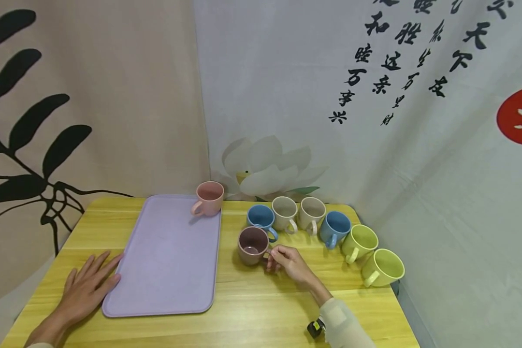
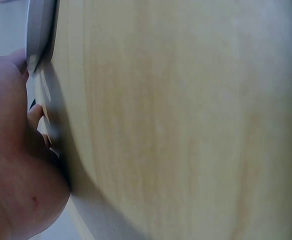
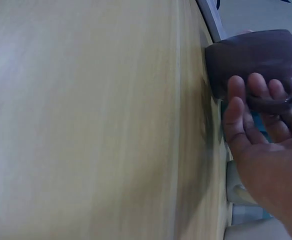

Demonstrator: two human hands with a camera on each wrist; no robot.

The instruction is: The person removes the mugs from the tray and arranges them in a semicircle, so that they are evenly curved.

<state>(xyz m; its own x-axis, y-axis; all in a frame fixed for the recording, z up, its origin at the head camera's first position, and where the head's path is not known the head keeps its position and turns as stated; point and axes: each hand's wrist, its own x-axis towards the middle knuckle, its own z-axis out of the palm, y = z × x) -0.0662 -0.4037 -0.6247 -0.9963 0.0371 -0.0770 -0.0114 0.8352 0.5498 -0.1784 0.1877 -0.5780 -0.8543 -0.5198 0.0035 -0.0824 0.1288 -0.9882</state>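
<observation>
A purple-brown mug (image 1: 251,253) is held by its handle in my right hand (image 1: 289,263), in front of a blue mug (image 1: 259,216). In the right wrist view the fingers curl around the handle of the mug (image 3: 253,57); I cannot tell whether its base touches the table. My left hand (image 1: 84,290) lies on the table with its fingers extended, thumb and fingertips at the left edge of the lilac tray (image 1: 165,270). At the tray's far right corner stands a pink mug (image 1: 210,199).
Behind and right of the held mug, two whitish mugs (image 1: 284,212), another blue mug (image 1: 335,227) and two yellow-green mugs (image 1: 384,268) curve along the edge of the wooden table (image 1: 261,314). A printed curtain (image 1: 287,96) hangs behind the table.
</observation>
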